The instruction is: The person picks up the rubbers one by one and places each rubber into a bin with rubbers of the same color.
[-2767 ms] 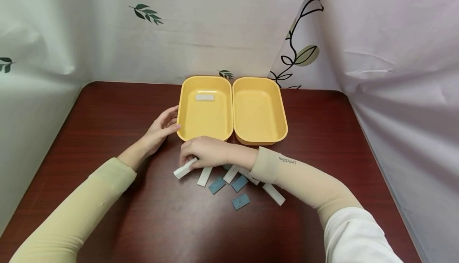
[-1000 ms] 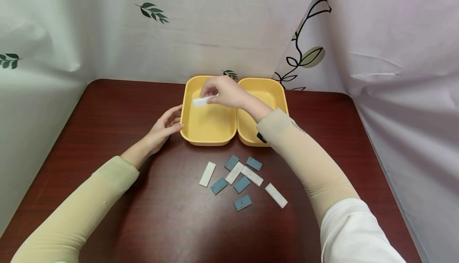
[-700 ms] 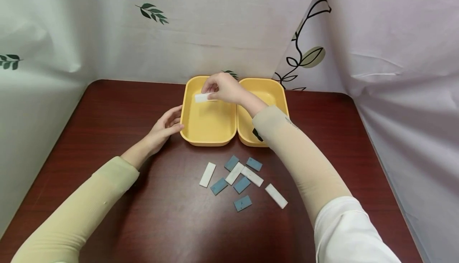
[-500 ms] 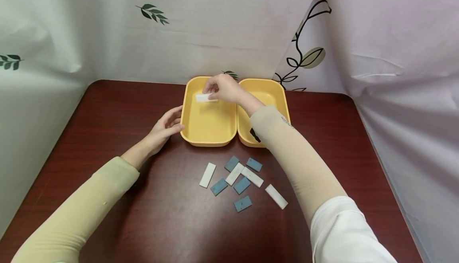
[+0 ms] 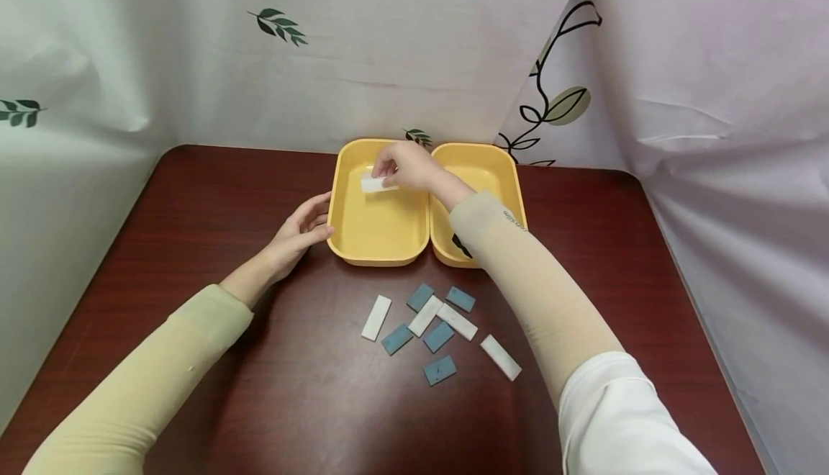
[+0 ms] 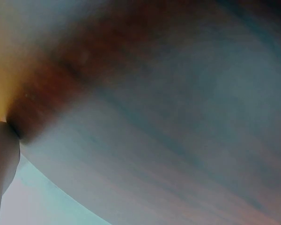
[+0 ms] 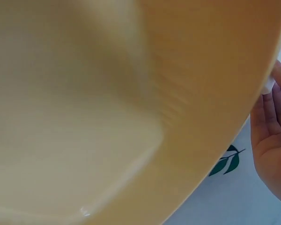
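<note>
1. Pale, leaf-printed cloth [image 5: 388, 50] is hung behind a dark reddish-brown counter [image 5: 311, 403].
2. Two yellow trays are set side by side near the cloth: a left tray [image 5: 376, 234] and a right tray [image 5: 486, 173].
3. One white block [image 5: 371, 185] is held over the left tray by the right hand [image 5: 411, 164]; it is pinched between thumb and fingers, and whether the tray's floor is touched cannot be told.
4. The left tray's outer left side is touched by the left hand [image 5: 298, 234], whose thumb and fingers are held apart.
5. Four white pieces [image 5: 376, 317] and five blue-grey tiles [image 5: 440, 371] are scattered before the trays, some close together.
6. Both forearms are covered by pale sleeves [image 5: 129, 388].
</note>
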The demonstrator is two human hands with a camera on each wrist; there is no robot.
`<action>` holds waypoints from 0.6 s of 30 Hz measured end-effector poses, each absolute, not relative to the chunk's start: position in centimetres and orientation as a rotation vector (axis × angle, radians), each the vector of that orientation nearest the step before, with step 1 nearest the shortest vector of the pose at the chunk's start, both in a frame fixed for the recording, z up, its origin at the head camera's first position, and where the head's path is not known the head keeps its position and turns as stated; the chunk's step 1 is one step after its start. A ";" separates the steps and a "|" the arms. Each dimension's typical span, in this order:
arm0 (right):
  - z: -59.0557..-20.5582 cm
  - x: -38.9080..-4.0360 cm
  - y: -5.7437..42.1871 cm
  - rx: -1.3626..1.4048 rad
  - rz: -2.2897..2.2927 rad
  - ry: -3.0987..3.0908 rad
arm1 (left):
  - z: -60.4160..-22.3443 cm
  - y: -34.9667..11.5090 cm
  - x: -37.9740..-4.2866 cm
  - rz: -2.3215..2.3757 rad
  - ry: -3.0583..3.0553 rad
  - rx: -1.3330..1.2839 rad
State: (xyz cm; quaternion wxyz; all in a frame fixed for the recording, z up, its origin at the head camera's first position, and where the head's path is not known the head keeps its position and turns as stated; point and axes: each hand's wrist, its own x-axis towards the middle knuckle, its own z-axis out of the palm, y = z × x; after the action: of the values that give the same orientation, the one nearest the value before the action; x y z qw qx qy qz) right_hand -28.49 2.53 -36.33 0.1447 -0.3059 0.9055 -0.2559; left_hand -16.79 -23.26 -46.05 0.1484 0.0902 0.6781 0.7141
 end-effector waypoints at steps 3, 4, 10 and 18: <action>-36.7 -28.8 2.7 -0.892 -0.728 2.614 | -46.1 -23.3 -16.8 2.051 1.949 0.262; -36.9 -28.8 2.7 -0.898 -0.725 2.617 | -46.1 -23.2 -16.8 2.050 1.950 0.263; -38.1 -29.1 2.6 -0.932 -0.695 2.617 | -46.2 -23.3 -16.8 2.045 1.957 0.258; -38.9 -29.2 2.3 -0.916 -0.641 2.603 | -46.1 -23.2 -16.8 2.039 1.967 0.251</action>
State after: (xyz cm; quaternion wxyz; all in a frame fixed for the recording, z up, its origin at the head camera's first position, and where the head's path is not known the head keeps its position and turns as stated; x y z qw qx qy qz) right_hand -29.23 2.31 -38.92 0.1540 -0.3194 0.9079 -0.2235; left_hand -16.79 -23.19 -46.06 0.1481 0.0874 0.6839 0.7090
